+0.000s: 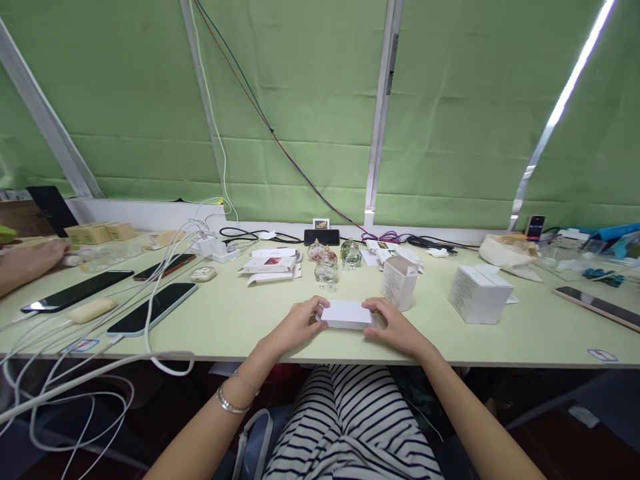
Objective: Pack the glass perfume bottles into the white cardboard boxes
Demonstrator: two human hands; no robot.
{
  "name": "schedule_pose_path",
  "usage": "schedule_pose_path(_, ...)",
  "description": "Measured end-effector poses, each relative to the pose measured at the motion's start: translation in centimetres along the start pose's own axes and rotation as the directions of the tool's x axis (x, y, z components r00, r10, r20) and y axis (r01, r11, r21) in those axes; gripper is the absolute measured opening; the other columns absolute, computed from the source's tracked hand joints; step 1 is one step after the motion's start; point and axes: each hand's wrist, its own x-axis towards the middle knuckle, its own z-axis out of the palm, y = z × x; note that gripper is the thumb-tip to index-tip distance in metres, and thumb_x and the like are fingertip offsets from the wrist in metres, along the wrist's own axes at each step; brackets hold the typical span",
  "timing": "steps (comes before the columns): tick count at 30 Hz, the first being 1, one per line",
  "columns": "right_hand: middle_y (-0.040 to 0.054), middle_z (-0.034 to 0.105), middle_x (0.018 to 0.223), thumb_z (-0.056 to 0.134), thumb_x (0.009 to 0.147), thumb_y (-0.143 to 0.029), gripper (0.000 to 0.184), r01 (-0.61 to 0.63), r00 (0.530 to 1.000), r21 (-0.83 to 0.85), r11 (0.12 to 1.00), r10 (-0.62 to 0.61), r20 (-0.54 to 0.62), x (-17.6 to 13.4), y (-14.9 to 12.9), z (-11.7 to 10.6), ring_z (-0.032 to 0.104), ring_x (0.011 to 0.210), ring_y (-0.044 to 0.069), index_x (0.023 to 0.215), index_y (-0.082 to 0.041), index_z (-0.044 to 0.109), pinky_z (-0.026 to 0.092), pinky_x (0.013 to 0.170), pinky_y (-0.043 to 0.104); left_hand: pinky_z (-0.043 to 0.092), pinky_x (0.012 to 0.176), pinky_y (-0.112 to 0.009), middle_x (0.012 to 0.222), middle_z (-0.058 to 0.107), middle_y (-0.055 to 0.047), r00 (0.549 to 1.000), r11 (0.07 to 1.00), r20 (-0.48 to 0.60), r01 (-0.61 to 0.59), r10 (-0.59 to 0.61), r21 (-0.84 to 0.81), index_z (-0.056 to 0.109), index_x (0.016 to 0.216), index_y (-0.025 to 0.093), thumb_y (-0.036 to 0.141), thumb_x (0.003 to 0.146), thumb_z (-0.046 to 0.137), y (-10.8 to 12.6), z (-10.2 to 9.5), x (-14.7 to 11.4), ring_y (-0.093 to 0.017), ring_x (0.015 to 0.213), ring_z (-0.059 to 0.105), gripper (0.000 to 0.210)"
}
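Between my two hands, near the table's front edge, is a flat white box (347, 315). My left hand (304, 321) grips its left end, thumb and fingers closed on it. Its right end is gripped in the same way by my right hand (393, 327). Just beyond the box stand several small glass bottles, among them a clear one (326, 272) and a greenish one (351, 256). Close behind my right hand stands an upright white carton (399, 283) with printed text. A larger white carton (480, 294) sits farther right.
Flattened white packaging (273, 263) lies left of the bottles. Several phones, one dark phone (153, 310) among them, and tangled white cables (150, 313) cover the left side. A co-worker's hand (35, 260) is at far left. A cloth bag (507, 253) and another phone (600, 307) lie right.
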Motion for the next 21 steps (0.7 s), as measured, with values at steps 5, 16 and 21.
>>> schedule_pose_path(5, 0.007, 0.044, 0.126, 0.063, 0.071, -0.044, 0.048, -0.012, 1.0, -0.001, 1.0, 0.012, 0.019, 0.02, 0.03, -0.19, 0.04, 0.12, 0.022, 0.111, -0.023, 0.049, 0.031, 0.104, 0.041, 0.04, 0.078, -0.027, 0.084, 0.058, 0.001, 1.0, 0.999, 0.018, -0.013, 0.014, -0.043, 0.051, 0.099, 0.022, 0.023, 0.074, 0.054, 0.14, -0.17, 0.03, -0.018, 0.086, 0.054, 0.025)
schedule_pose_path(16, 0.0083, 0.039, 0.131, 0.068, 0.067, -0.041, 0.053, -0.027, 0.999, 0.133, 0.991, 0.022, 0.038, 0.16, 0.9, -0.17, 0.049, 0.111, 0.02, 0.113, -0.022, 0.05, 0.04, 0.098, 0.038, 0.041, 0.07, -0.023, 0.076, 0.055, 0.003, 0.995, 0.979, 0.097, -0.013, 0.033, -0.205, 0.055, 0.088, 0.02, 0.02, 0.072, 0.056, 0.64, -0.49, 0.0, -0.014, 0.075, 0.055, 0.016)
schedule_pose_path(21, 0.008, 0.043, 0.129, 0.062, 0.072, -0.042, 0.047, -0.006, 1.0, 0.131, 0.991, 0.005, 0.004, 0.11, 0.73, -0.14, 0.05, 0.109, 0.019, 0.113, -0.022, 0.05, 0.041, 0.096, 0.039, 0.041, 0.07, -0.025, 0.074, 0.054, 0.003, 0.992, 0.978, 0.117, -0.031, 0.056, -0.206, 0.055, 0.089, 0.02, 0.024, 0.072, 0.057, 0.76, -0.7, -0.13, -0.014, 0.073, 0.053, 0.018)
